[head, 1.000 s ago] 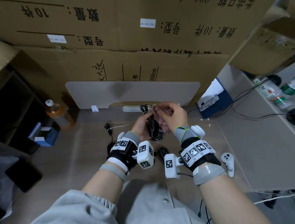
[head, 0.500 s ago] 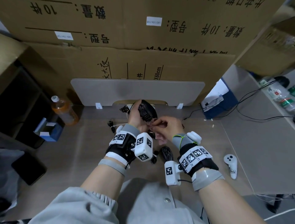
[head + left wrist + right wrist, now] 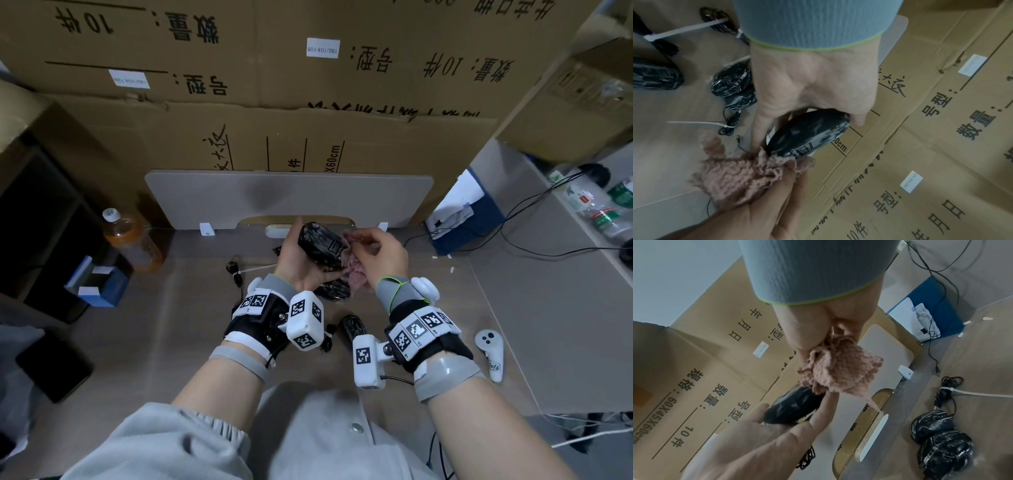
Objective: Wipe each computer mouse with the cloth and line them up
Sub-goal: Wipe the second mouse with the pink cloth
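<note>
My left hand (image 3: 301,260) grips a black marbled computer mouse (image 3: 318,245) above the desk, its underside turned up toward me in the head view. The same mouse (image 3: 807,136) shows between thumb and fingers in the left wrist view. My right hand (image 3: 376,253) pinches a bunched pink fluffy cloth (image 3: 354,270), which touches the mouse's right end. The cloth (image 3: 838,368) hangs from the fingers just above the held mouse (image 3: 793,407). Two more black mice (image 3: 941,439) lie together on the desk, and another mouse (image 3: 354,327) lies nearer me.
Bundled black cables with white zip ties (image 3: 719,24) lie on the desk. A drink bottle (image 3: 132,240) stands at the left, a white controller (image 3: 489,353) at the right. Cardboard boxes (image 3: 308,85) and a grey divider panel (image 3: 291,195) close off the back.
The left hand turned the mouse and brought it slightly nearer after lifting it away from me; the right hand with the cloth came back up against its right end.
</note>
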